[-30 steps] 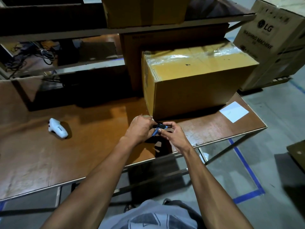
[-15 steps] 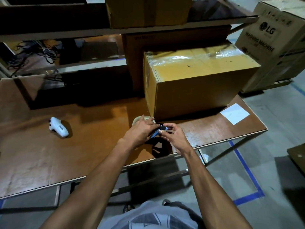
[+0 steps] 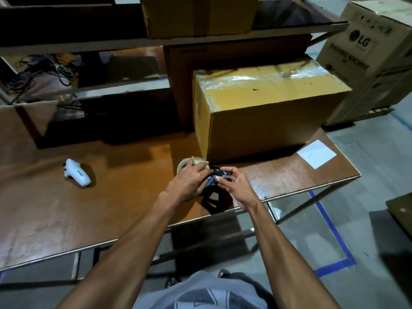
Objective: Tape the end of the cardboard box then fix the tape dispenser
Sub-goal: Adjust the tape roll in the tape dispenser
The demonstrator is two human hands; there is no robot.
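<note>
A brown cardboard box [image 3: 267,117] stands on the wooden table [image 3: 111,197], its top covered with shiny clear tape. Just in front of its near left corner I hold a tape dispenser [image 3: 217,175] with a blue and black frame and a roll of clear tape [image 3: 186,162]. My left hand [image 3: 189,181] grips the dispenser over the roll. My right hand [image 3: 234,184] pinches the blue part at the dispenser's front with thumb and fingers. Most of the dispenser is hidden by my hands.
A small white handheld device [image 3: 77,173] lies on the table to the left. A white paper sheet [image 3: 316,153] lies at the right table edge. Behind stand shelves with more boxes [image 3: 198,16] and cables; an LG carton [image 3: 365,63] stands on the floor at right.
The tape roll has come into view beyond my left hand. Both hands stay on the dispenser, with small finger shifts.
</note>
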